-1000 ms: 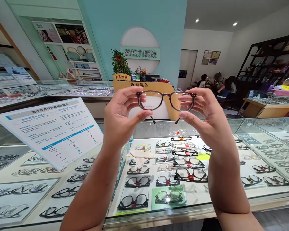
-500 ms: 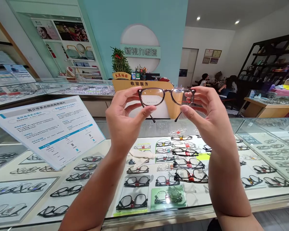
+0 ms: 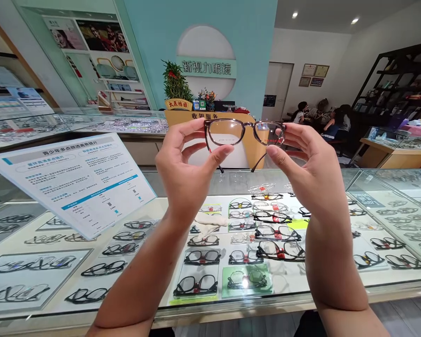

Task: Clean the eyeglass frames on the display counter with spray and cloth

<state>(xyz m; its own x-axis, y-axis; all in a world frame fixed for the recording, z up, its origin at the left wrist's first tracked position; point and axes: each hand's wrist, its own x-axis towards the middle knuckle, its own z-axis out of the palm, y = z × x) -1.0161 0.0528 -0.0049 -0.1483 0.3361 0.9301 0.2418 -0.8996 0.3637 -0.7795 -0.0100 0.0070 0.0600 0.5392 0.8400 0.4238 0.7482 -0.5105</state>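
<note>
I hold a pair of brown-framed glasses [image 3: 244,131] up at chest height, lenses facing away, temple arms pointing back toward me. My left hand [image 3: 185,171] pinches the left rim between thumb and fingers. My right hand [image 3: 307,164] pinches the right rim the same way. Both hands hover above a glass display counter [image 3: 231,306] filled with several rows of glasses.
A tilted printed information sheet [image 3: 73,180] stands on the counter at left. A folded cloth [image 3: 206,221] lies inside the case. A wooden cashier desk [image 3: 192,117] with a plant is behind; people sit at a table [image 3: 331,124] at back right. More display cases stand right and left.
Both hands have lifted the glasses slightly and brought them a little closer together; the view has tipped a bit downward. The grip is unchanged.
</note>
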